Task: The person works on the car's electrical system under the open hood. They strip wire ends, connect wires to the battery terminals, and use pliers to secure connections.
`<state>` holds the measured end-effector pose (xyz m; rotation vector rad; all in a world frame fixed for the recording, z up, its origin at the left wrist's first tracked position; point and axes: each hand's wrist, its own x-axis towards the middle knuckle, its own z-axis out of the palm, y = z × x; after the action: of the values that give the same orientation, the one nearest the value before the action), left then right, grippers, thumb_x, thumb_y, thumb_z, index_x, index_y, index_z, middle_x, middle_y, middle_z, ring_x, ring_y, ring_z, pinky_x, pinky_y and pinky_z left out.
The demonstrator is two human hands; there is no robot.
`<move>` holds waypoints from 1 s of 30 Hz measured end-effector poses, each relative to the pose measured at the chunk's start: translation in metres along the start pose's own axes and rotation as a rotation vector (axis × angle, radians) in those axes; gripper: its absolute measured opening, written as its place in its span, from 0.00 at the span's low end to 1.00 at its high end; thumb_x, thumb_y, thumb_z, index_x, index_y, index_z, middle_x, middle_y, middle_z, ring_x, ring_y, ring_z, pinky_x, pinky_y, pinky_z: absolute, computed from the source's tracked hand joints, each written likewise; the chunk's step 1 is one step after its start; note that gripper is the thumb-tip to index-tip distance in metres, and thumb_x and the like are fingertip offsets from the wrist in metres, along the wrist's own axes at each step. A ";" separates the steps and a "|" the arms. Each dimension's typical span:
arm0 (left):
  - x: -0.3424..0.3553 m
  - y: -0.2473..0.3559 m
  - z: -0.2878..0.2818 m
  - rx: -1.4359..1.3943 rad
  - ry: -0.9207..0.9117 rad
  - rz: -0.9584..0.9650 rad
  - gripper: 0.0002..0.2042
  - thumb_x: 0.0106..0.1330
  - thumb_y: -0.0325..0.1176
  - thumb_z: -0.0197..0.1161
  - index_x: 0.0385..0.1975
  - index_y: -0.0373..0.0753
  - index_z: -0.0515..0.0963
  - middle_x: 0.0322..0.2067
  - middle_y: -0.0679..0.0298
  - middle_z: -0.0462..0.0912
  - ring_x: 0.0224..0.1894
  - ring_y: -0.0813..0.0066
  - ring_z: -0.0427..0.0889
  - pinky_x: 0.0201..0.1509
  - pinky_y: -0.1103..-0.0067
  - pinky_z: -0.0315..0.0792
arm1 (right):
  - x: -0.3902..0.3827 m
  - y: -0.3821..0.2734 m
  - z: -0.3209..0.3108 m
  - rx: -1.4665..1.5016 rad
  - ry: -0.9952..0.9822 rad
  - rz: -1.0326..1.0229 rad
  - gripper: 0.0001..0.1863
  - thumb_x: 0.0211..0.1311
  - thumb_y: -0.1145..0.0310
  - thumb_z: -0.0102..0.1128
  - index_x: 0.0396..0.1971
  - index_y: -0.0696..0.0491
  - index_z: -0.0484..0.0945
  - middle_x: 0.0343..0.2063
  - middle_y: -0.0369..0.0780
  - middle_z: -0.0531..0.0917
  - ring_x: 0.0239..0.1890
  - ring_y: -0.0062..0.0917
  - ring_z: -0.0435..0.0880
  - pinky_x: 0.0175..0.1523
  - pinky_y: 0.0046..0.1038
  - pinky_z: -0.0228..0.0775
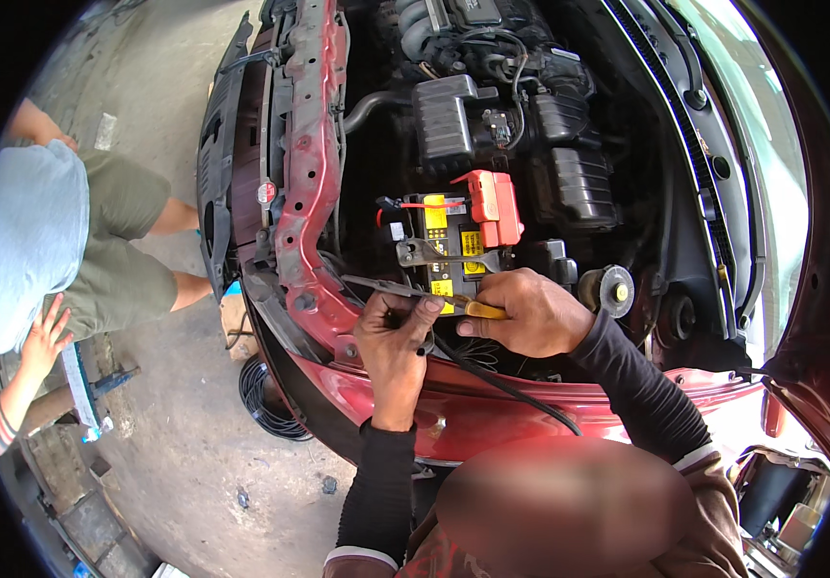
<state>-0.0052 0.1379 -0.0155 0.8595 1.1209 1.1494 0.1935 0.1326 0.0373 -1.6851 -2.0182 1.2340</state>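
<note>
My left hand (pixel 394 352) is closed, thumb pressed on a long, flat grey piece (pixel 384 286) held over the front edge of the engine bay. Close beside it, my right hand (pixel 538 313) wraps round a tool with a yellow handle (pixel 485 310); its working end meets the grey piece near my left thumb, and its kind is unclear. Just beyond both hands sits a car battery (pixel 448 236) with yellow labels. A red terminal cover (pixel 495 209) stands on its right side, and a metal hold-down bracket (pixel 420 252) crosses its top.
A black cable (pixel 516 390) runs over the red fender (pixel 463 424). Black engine parts (pixel 448 116) fill the bay beyond the battery. A coil of black cable (pixel 270 405) lies on the concrete floor (pixel 184 482). At left stands another person (pixel 34 231).
</note>
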 end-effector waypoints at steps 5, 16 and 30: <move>-0.006 -0.003 0.003 0.129 0.095 0.009 0.16 0.65 0.33 0.79 0.25 0.38 0.76 0.21 0.77 0.73 0.25 0.90 0.66 0.28 0.86 0.59 | 0.009 -0.001 0.008 -0.139 0.257 -0.025 0.14 0.63 0.62 0.72 0.33 0.60 0.86 0.34 0.50 0.83 0.37 0.50 0.85 0.43 0.47 0.77; -0.007 0.012 0.002 0.145 -0.216 -0.123 0.15 0.83 0.39 0.56 0.57 0.34 0.81 0.38 0.73 0.80 0.39 0.87 0.75 0.46 0.86 0.71 | 0.009 -0.026 0.001 0.119 0.444 -0.100 0.15 0.55 0.73 0.75 0.42 0.61 0.86 0.48 0.49 0.82 0.47 0.49 0.83 0.53 0.41 0.77; -0.001 0.015 0.004 0.091 -0.214 -0.094 0.12 0.82 0.33 0.58 0.52 0.30 0.83 0.37 0.61 0.88 0.32 0.77 0.86 0.36 0.80 0.83 | -0.015 -0.011 0.011 0.189 0.372 0.042 0.12 0.58 0.71 0.73 0.38 0.61 0.82 0.47 0.50 0.82 0.49 0.49 0.82 0.50 0.40 0.75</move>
<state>-0.0047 0.1404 0.0001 0.9661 1.0309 0.9117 0.1827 0.1142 0.0434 -1.7216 -1.6059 0.9969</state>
